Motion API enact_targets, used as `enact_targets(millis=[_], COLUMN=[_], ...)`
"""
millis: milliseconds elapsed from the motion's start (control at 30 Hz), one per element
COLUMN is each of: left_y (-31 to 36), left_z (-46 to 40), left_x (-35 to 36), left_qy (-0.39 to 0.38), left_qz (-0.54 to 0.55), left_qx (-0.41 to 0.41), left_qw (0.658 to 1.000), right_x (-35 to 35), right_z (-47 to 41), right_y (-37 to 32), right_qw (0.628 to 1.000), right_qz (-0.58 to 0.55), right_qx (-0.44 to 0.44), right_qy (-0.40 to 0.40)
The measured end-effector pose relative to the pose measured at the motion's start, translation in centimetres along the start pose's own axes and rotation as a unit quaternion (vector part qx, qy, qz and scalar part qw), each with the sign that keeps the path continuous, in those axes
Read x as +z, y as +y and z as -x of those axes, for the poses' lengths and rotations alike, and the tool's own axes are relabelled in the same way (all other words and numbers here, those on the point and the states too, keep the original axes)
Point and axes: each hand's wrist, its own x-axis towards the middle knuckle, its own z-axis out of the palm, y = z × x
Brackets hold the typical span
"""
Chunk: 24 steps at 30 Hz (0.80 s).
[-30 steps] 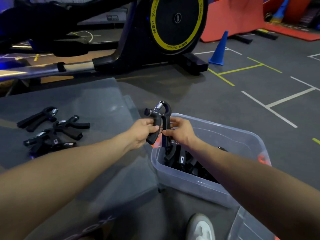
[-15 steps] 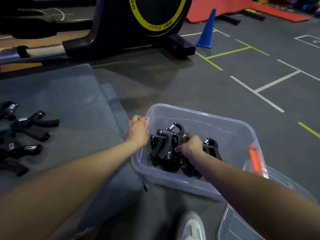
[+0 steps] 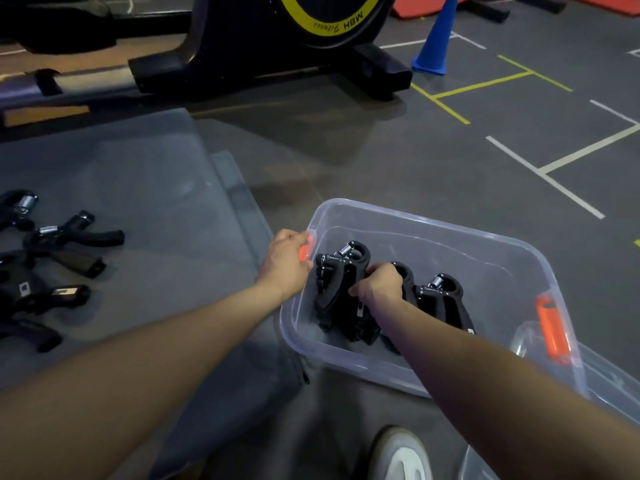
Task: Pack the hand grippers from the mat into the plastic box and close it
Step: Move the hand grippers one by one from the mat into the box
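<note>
Left hand [image 3: 285, 263] grips the plastic box [image 3: 408, 216] by its left rim. Right hand [image 3: 379, 287] clasps hand grippers [image 3: 341, 289] inside, left half; right half bare. More grippers [image 3: 52, 258] lie on the mat [image 3: 145, 188].

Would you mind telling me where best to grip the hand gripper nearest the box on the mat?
Probably by the curved handle of that hand gripper, coming from above. It lies flat on the mat, handles splayed apart, and that one points toward the plastic box.
</note>
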Motion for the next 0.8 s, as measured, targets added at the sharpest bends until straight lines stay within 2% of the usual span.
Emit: enact_targets(millis=[367,500,633,800], left_y=[-0.5,-1.2,-2.4,-6.2], left_z=[-0.1,0.6,1.7,4.4], left_x=[-0.5,-1.6,-4.8,-10.3], left_qy=[-0.033,-0.048,-0.018,0.027], left_qz=[0.036,0.019,0.018,0.008], left_qx=[-0.004,-0.015,-0.040,-0.074], left_qw=[0.999,0.999,0.999,0.997], right_x=[0.3,-0.2,0.0,2.8], right_z=[-0.3,0.3,2.2,5.9], right_y=[0.0,-1.3,-4.4,-9.4], right_qw=[0.999,0.997,0.990,0.979], right_qz=[0.012,-0.046,-0.102,-0.085], right_qx=[-0.017,-0.047,-0.098,-0.185], right_qy=[0.025,0.038,0.015,-0.009])
